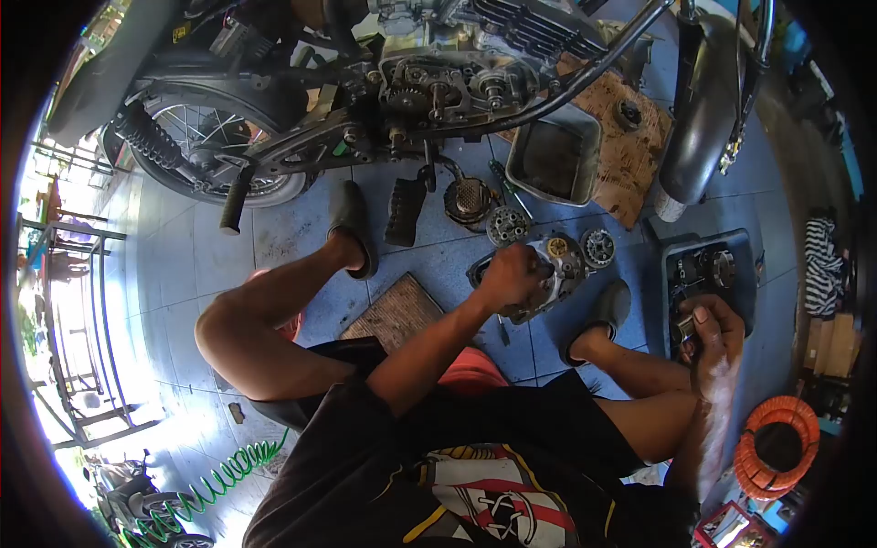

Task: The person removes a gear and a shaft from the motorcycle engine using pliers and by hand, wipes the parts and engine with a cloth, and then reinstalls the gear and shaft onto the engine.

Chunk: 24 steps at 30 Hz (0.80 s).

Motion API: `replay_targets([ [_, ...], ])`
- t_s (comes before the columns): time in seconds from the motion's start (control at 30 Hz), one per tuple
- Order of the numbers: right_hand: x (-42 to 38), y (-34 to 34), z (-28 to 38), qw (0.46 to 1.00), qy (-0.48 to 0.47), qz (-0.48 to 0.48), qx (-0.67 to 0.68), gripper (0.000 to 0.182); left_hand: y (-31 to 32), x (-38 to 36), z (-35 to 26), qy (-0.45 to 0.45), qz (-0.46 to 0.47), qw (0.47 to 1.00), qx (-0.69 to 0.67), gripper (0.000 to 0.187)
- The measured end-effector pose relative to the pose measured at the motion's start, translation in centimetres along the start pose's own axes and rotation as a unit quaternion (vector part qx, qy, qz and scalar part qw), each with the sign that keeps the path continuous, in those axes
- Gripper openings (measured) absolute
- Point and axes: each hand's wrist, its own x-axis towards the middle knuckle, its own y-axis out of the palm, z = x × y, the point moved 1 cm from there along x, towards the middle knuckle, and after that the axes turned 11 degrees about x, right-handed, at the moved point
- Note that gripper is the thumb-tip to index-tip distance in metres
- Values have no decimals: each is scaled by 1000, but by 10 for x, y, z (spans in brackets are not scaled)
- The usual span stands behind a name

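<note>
My left hand (pixel 510 279) is closed above the silver engine side cover (pixel 568 265) on the floor between my feet. Its fingertips point down at the cover, and whatever they grip is hidden. At the right, my right hand (pixel 717 338) is raised near my knee, its fingers curled round a small shiny metal part (pixel 684 327). Beside the cover lie two round clutch parts, one (pixel 508 226) at its upper left and another (pixel 598 247) at its right. A round perforated metal part (pixel 469 201) lies farther left.
A motorcycle with its engine side opened (pixel 457 91) stands ahead. A grey metal pan (pixel 594 173) rests partly on stained cardboard (pixel 630 183). Right of my foot is a plastic bin (pixel 671 239) of parts. An orange coil (pixel 808 429) and a green coiled hose (pixel 233 466) lie nearby.
</note>
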Motion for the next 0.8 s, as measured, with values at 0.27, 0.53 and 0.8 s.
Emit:
replay_targets([
  [0.27,4,13,7,997,-30,51,-51,23,-181,17,-2,47,-148,987,29,18],
  [0.53,12,18,3,997,-20,53,-51,20,-211,61,47,34,-302,952,41,22],
  [0.8,21,18,-4,998,0,23,-52,19,-197,72,57,44,-322,943,-67,17],
])
